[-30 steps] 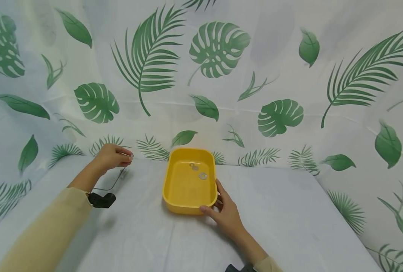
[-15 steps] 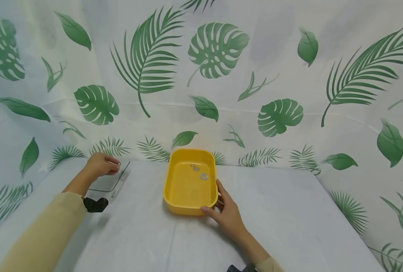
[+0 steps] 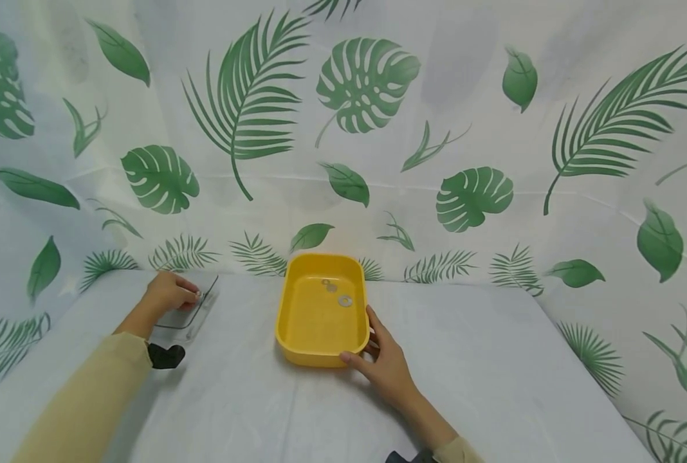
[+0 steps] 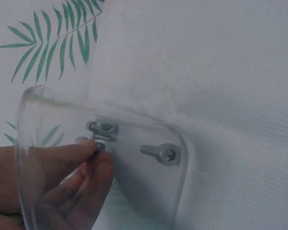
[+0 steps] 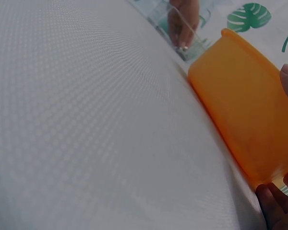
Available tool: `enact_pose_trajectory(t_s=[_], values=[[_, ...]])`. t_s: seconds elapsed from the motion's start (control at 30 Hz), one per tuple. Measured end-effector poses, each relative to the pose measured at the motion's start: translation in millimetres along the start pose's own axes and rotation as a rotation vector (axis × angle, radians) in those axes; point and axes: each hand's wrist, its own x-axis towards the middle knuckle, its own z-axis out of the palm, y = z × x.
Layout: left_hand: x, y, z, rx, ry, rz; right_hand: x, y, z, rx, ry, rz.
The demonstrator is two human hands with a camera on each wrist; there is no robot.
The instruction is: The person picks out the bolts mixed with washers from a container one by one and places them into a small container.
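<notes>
My left hand (image 3: 172, 292) reaches into a clear plastic box (image 3: 195, 319) at the left. Its thumb and index finger pinch a small silver metal piece (image 4: 100, 145). Beside the fingertips in the left wrist view lies a bolt (image 4: 103, 128). Another bolt (image 4: 164, 154) lies nearer the box's rounded corner. My right hand (image 3: 383, 363) grips the near right corner of a yellow tray (image 3: 314, 357), thumb on the rim and fingers along the outer side. Inside the tray are a larger washer (image 3: 345, 300) and two smaller flat metal pieces (image 3: 331, 287) toward the back.
A white cloth (image 3: 494, 373) covers the table. Behind it hangs a white curtain (image 3: 395, 199) printed with green leaves, close to the far side of the tray and box. The clear box's walls stand up around the left hand.
My left hand has moved left and down into the clear box, still pinching the small metal piece. The right hand and yellow tray have stayed in place.
</notes>
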Motion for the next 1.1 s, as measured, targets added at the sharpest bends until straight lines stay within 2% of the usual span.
enact_pose_trajectory(t_s=[0.13, 0.27, 0.6, 0.8, 0.97, 1.03, 1.1], values=[[1.6, 1.6, 1.6, 0.023, -0.004, -0.029, -0.6, 0, 0, 0.005, 0.0, 0.003], [3.5, 1.5, 2.1, 0.041, -0.007, -0.009, -0.6, 1, 1, 0.009, 0.003, 0.002], [9.1, 1.5, 7.8, -0.007, 0.019, -0.001, 0.4, 1, -2, 0.013, 0.008, -0.009], [-0.1, 6.1, 9.8, 0.1, 0.05, 0.053, -4.0, 2, -1, 0.022, 0.015, 0.002], [-10.3, 11.1, 8.7, 0.159, 0.073, 0.056, -5.2, 3, 0, 0.038, 0.014, -0.01], [-13.7, 13.5, 7.9, 0.175, 0.101, 0.088, -5.0, 3, 1, 0.038, 0.014, -0.013], [-17.5, 17.6, 8.6, 0.192, 0.153, 0.147, -4.9, 3, 1, 0.034, 0.015, -0.009]])
